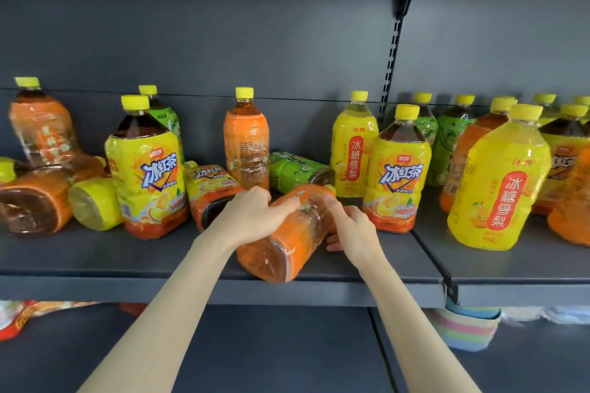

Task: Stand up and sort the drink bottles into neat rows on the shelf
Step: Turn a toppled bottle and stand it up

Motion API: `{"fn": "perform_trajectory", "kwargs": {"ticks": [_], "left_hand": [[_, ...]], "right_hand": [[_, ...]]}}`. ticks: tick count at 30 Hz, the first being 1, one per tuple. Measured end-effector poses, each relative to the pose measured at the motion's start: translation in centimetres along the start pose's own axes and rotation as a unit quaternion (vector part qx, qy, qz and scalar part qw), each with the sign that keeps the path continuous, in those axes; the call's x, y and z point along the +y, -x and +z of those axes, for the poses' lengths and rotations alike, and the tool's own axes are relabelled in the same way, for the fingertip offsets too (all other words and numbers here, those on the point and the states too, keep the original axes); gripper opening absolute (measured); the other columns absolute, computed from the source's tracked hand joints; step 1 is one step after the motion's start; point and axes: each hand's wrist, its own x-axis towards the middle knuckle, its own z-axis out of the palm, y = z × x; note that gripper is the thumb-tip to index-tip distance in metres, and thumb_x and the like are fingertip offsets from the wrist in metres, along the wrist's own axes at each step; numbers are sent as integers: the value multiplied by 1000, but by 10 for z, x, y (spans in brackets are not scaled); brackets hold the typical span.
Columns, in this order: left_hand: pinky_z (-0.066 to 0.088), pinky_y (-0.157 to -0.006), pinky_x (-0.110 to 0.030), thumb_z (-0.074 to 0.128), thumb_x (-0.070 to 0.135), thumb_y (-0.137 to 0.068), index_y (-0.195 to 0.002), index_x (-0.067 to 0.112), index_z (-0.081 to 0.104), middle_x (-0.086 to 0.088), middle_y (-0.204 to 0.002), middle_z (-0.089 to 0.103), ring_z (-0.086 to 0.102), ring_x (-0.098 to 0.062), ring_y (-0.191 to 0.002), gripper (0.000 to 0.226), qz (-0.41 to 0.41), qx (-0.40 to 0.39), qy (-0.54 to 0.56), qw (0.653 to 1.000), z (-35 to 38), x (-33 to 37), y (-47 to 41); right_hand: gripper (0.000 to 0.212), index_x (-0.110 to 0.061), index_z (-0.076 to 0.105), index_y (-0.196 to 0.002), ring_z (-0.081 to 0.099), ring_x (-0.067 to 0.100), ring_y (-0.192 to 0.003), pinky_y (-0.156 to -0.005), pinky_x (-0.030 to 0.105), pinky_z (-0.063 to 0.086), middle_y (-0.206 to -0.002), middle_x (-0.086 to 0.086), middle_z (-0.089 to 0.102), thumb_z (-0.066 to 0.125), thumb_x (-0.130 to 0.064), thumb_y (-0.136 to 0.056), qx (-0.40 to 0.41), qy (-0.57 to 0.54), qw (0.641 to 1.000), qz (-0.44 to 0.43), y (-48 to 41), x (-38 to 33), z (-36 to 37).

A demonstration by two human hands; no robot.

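Gripping an orange bottle (289,234), left hand (252,215) fingers curled over it, right hand (349,228) clasping underneath, thumb on top

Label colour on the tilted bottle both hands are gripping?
Orange label on the tilted clear plastic bottle between left hand and right hand; head view shows it best.
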Motion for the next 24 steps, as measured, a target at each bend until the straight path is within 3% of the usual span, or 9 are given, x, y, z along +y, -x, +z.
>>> {"fn": "perform_trajectory", "kwargs": {"ticks": [3,5,9,12,14,17,19,24], "left_hand": [[47,-84,-40,38,76,-79,-101,12,66,-3,-100,65,61,-20,-89,72,11,-52,42,998,5,-7,1],[47,-86,-40,40,72,-82,-109,14,61,-2,-104,62,59,-19,-92,67,26,-62,71,995,7,-10,2],[49,-78,-35,46,66,-85,-107,25,55,6,-100,61,60,-13,-90,47,56,-67,169,982,9,-13,14],[40,-61,-17,47,63,-86,-96,43,48,21,-92,55,56,3,-81,22,90,-24,244,965,15,-16,27],[38,-59,-9,47,60,-88,-91,52,43,28,-93,52,56,11,-80,9,102,-12,306,947,20,-15,36],[46,-74,-10,49,59,-85,-111,55,40,27,-114,54,54,17,-97,28,151,-12,395,906,30,-9,41],[49,-84,-17,53,55,-83,-131,41,39,22,-123,54,54,8,-108,51,184,-22,439,879,37,-6,40],[48,-80,-12,58,39,-87,-140,29,32,26,-119,58,56,4,-111,59,232,-47,460,856,50,10,28]], "right_hand": [[59,-15,65,-95,68,20,-72,-87,47,55,-80,2,67,47,-70,-85,14,31,999,-17,2,0,4],[60,-16,69,-91,67,19,-84,-91,45,53,-84,-2,70,48,-72,-84,20,40,998,-36,8,2,5],[47,-27,72,-97,69,13,-94,-85,36,58,-97,-6,74,57,-68,-80,5,-42,996,-73,20,-1,0],[57,-27,64,-119,72,12,-90,-65,30,60,-105,-1,73,59,-64,-76,-27,-122,987,-101,29,-7,2],[47,-35,60,-121,72,14,-92,-63,29,58,-103,-5,73,58,-58,-80,-41,-156,978,-130,31,-8,4],[45,-44,52,-129,69,10,-102,-68,26,58,-109,-13,71,61,-53,-85,-30,-189,967,-168,31,-16,-6],[58,-40,44,-140,68,10,-103,-67,26,58,-111,-13,70,62,-48,-85,-29,-185,964,-187,27,-20,-21],[67,-37,40,-144,65,8,-110,-75,27,58,-123,-9,64,66,-38,-82,-13,-168,960,-222,27,-24,-55]]}}
